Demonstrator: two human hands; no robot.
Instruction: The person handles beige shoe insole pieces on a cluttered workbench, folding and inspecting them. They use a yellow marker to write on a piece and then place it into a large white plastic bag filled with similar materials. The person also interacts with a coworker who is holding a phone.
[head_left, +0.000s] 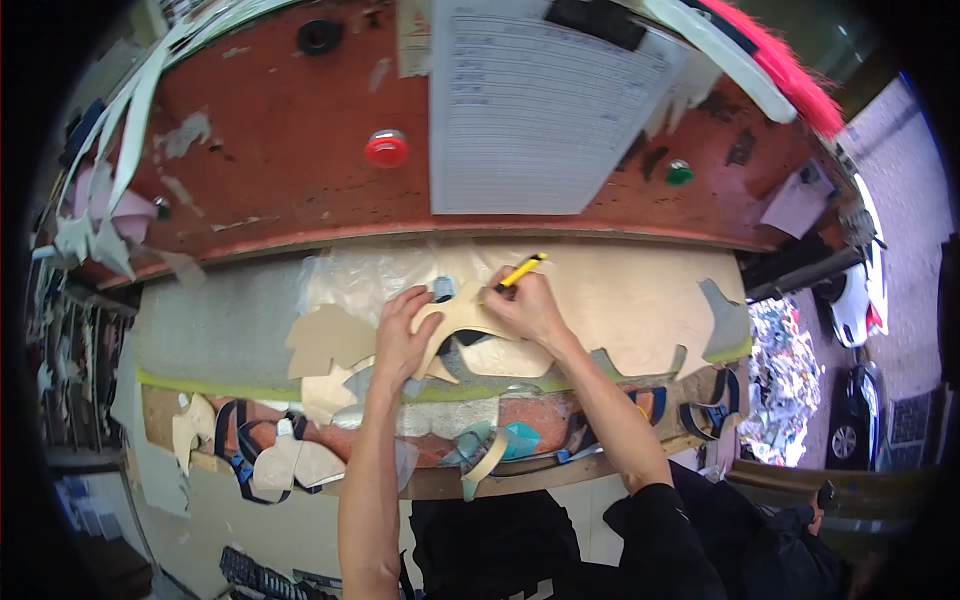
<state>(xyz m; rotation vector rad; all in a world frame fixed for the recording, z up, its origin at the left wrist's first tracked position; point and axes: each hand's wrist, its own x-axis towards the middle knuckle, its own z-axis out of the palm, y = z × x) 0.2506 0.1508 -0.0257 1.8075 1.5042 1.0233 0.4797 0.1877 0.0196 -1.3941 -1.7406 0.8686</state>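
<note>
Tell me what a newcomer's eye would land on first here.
Probably the red panel across the top, with a large white sheet near its middle. Below, a yellow pen-like tool stands out in the right hand, over the tan cut piece that the left hand touches. Bright pink fluff shows at the upper right.

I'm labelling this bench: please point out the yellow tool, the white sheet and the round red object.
Yellow tool [524,269], head view: its shaft.
White sheet [535,125], head view: its middle.
Round red object [386,150], head view: its front face.
</note>
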